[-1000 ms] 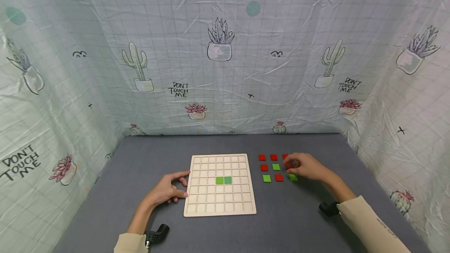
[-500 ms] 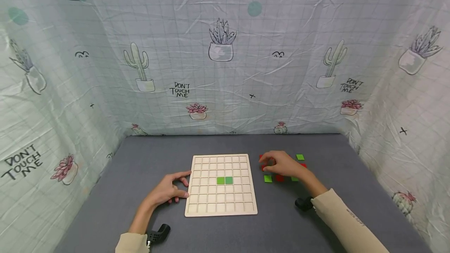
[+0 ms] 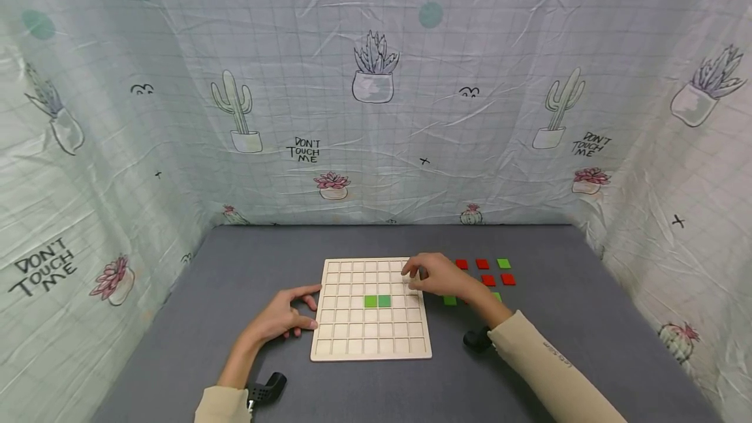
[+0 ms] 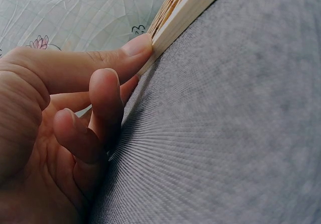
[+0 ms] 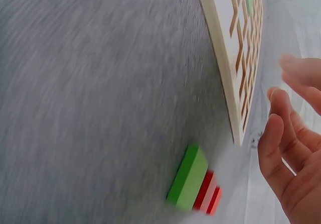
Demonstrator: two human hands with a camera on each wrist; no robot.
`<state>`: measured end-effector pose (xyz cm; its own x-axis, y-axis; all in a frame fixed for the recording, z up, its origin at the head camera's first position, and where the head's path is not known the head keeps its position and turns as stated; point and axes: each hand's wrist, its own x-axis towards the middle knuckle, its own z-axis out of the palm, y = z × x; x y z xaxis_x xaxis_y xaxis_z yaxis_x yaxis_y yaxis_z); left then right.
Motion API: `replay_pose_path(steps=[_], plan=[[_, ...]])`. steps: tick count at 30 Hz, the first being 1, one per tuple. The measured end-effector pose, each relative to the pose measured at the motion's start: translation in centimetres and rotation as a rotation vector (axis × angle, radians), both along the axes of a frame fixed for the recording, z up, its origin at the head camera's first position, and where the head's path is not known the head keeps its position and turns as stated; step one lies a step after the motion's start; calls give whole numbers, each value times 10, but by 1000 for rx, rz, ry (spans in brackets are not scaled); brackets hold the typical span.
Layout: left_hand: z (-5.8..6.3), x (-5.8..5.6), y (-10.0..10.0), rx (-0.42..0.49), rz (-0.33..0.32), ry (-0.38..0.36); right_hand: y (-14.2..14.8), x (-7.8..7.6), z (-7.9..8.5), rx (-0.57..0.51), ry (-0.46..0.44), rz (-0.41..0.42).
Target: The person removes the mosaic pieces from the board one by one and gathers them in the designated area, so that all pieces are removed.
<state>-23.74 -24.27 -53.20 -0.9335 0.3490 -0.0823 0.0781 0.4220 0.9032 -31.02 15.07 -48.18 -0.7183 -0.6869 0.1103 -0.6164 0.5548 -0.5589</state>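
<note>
A pale wooden grid board lies on the dark grey cloth. On it, a green tile and a slightly bluer green tile sit side by side near the middle. My left hand touches the board's left edge with thumb and index finger spread apart; the left wrist view shows the thumb against its wooden side. Over the board's upper right corner hovers my right hand, fingers loosely bent. A gap shows between its thumb and fingers in the right wrist view, where no tile is visible.
Loose tiles lie right of the board, including a red tile and a green tile; the right hand and forearm hide several. A patterned curtain hangs behind and around the table. Each wrist wears a black camera.
My right hand has swept left from above the loose tiles to the board's right side, uncovering tiles at the far right. The left hand stays at the board's edge.
</note>
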Motion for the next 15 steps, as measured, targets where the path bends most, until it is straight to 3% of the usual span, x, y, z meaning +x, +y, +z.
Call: replay_pose_path(steps=[5, 15], plan=[[0, 0, 0, -6, 2, 4, -15, 0, -3, 1, -36, 14], [0, 0, 2, -12, 20, -8, -35, 4, -6, 48, -11, 40]])
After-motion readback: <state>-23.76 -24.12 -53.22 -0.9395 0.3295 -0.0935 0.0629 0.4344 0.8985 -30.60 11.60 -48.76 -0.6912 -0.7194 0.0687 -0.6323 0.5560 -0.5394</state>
